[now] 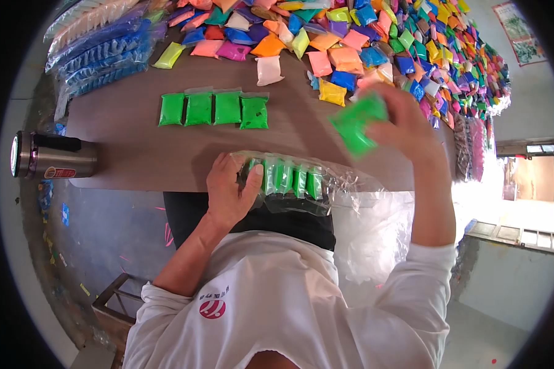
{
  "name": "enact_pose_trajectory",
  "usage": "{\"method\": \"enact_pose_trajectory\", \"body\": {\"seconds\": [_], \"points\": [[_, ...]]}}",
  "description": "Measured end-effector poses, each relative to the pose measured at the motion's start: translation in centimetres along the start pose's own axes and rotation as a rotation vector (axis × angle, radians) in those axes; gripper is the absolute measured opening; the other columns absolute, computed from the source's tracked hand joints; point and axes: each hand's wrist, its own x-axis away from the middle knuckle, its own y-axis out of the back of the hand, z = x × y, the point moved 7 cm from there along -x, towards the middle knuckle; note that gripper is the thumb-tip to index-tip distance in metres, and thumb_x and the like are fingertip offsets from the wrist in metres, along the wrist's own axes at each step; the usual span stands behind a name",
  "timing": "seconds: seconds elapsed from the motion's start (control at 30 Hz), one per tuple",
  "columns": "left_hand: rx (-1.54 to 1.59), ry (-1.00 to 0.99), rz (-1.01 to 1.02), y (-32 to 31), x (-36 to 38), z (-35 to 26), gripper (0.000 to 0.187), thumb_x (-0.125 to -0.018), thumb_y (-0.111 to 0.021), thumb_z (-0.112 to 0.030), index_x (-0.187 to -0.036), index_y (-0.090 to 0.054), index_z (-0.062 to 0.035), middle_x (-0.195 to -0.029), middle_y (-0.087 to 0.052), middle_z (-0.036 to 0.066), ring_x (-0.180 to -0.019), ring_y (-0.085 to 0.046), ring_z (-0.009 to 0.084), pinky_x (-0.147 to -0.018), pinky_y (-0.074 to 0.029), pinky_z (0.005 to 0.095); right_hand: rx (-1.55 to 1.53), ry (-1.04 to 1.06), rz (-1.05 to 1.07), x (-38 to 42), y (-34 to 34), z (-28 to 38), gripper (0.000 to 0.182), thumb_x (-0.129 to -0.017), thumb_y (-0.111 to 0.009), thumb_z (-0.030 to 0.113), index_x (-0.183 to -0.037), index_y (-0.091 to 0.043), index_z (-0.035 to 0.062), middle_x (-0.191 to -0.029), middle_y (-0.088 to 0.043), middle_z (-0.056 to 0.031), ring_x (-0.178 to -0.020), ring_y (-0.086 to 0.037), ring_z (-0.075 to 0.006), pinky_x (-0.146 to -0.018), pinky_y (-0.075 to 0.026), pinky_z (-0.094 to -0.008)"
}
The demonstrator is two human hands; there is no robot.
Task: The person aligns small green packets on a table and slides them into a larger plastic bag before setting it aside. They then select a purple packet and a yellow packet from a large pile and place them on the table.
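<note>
My left hand (231,189) is closed on the left end of a clear plastic bag (345,178) at the table's front edge. Several green packets (286,177) stand side by side inside that bag. Raised over the table on the right, my right hand (403,126) grips a single green packet (358,123), blurred by motion. Behind the bag, a row of several flat green packets (198,109) lies on the brown table (129,147). The rightmost one shows dark marks.
A large heap of coloured packets (345,58) covers the back and right of the table. Bundled blue packets in clear bags (104,58) lie back left. A steel flask (55,155) lies at the left edge. Clear plastic sheeting (372,237) hangs below the front edge.
</note>
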Motion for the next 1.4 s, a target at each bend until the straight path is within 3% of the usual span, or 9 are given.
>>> {"method": "enact_pose_trajectory", "body": {"seconds": [0.1,0.2,0.3,0.43,0.6,0.8,1.1,1.2,1.4], "points": [[-0.009,-0.005,-0.031,-0.2,-0.1,0.2,0.017,-0.092,-0.068,-0.019,-0.098,-0.064,-0.0028,-0.093,-0.068,0.015,-0.082,-0.060,0.0369,-0.076,-0.048,0.0445,-0.548,0.141,0.287,6.8,-3.9,1.2,0.054,-0.071,-0.090,0.027,-0.109,-0.063,-0.0022,-0.102,-0.071,-0.0116,-0.092,-0.069,-0.0169,-0.081,-0.055,-0.0331],[0.039,-0.052,-0.078,-0.1,-0.2,-0.2,0.018,-0.092,-0.068,-0.019,-0.099,-0.064,-0.0031,-0.093,-0.068,0.015,-0.081,-0.059,0.0367,-0.075,-0.048,0.0445,-0.455,-0.021,0.362,11.2,-9.2,0.7,0.047,-0.072,-0.082,0.007,-0.115,-0.064,0.0002,-0.110,-0.072,-0.0089,-0.100,-0.068,-0.0148,-0.086,-0.054,-0.0276],[0.020,0.003,-0.001,-0.2,-0.1,0.1,0.016,-0.095,-0.064,-0.014,-0.104,-0.065,-0.0010,-0.099,-0.068,0.016,-0.090,-0.062,0.0315,-0.083,-0.048,0.0397,-0.306,-0.241,0.183,12.1,-10.2,-2.0,0.049,-0.071,-0.083,0.006,-0.116,-0.064,0.0034,-0.109,-0.072,-0.0071,-0.098,-0.068,-0.0122,-0.085,-0.054,-0.0257],[-0.010,-0.067,-0.014,-0.3,-0.4,-0.1,0.017,-0.092,-0.068,-0.018,-0.100,-0.064,-0.0044,-0.096,-0.069,0.015,-0.085,-0.061,0.0359,-0.078,-0.049,0.0437,0.044,-0.266,-0.228,12.4,-6.9,-3.1,0.044,-0.075,-0.079,0.009,-0.115,-0.063,0.0020,-0.094,-0.073,-0.0073,-0.084,-0.069,-0.0103,-0.074,-0.055,-0.0275],[-0.045,-0.068,-0.035,-0.3,-0.2,-0.1,0.016,-0.091,-0.068,-0.018,-0.100,-0.064,-0.0048,-0.099,-0.069,0.014,-0.087,-0.062,0.0353,-0.080,-0.050,0.0436,0.382,-0.152,-0.496,10.6,-6.3,-1.9,0.042,-0.074,-0.078,0.014,-0.110,-0.060,0.0033,-0.084,-0.070,-0.0163,-0.075,-0.071,-0.0335,-0.069,-0.056,-0.0383],[-0.006,-0.035,-0.011,-0.4,-0.2,0.0,0.016,-0.092,-0.068,-0.018,-0.101,-0.063,-0.0059,-0.099,-0.069,0.015,-0.088,-0.062,0.0356,-0.081,-0.049,0.0439,0.658,-0.074,-0.732,9.8,-6.8,-0.8,0.049,-0.074,-0.080,0.016,-0.117,-0.059,0.0051,-0.083,-0.070,-0.0144,-0.074,-0.070,-0.0339,-0.066,-0.055,-0.0425],[-0.008,-0.064,-0.010,-0.5,-0.3,0.0,0.016,-0.090,-0.069,-0.017,-0.099,-0.062,-0.0054,-0.099,-0.069,0.015,-0.086,-0.062,0.0358,-0.079,-0.049,0.0435,0.881,-0.235,-0.557,9.5,-9.2,-3.0,0.054,-0.079,-0.076,0.021,-0.127,-0.057,0.0048,-0.087,-0.072,-0.0130,-0.077,-0.069,-0.0319,-0.069,-0.055,-0.0428],[-0.021,-0.050,-0.008,-0.6,-0.2,0.1,0.018,-0.090,-0.069,-0.018,-0.099,-0.061,-0.0045,-0.099,-0.069,0.015,-0.086,-0.061,0.0356,-0.079,-0.049,0.0432,0.864,-0.162,-0.579,9.5,-9.5,-3.4,0.057,-0.081,-0.076,0.023,-0.130,-0.055,0.0043,-0.086,-0.072,-0.0129,-0.077,-0.070,-0.0328,-0.068,-0.055,-0.0437],[-0.025,-0.044,0.011,-0.4,-0.4,0.0,0.019,-0.090,-0.070,-0.018,-0.098,-0.062,-0.0031,-0.100,-0.069,0.015,-0.086,-0.061,0.0349,-0.079,-0.049,0.0428,0.816,-0.273,-0.405,8.9,-9.9,-4.9,0.067,-0.082,-0.076,0.024,-0.139,-0.049,0.0026,-0.086,-0.071,-0.0180,-0.078,-0.070,-0.0358,-0.068,-0.055,-0.0464]]}}
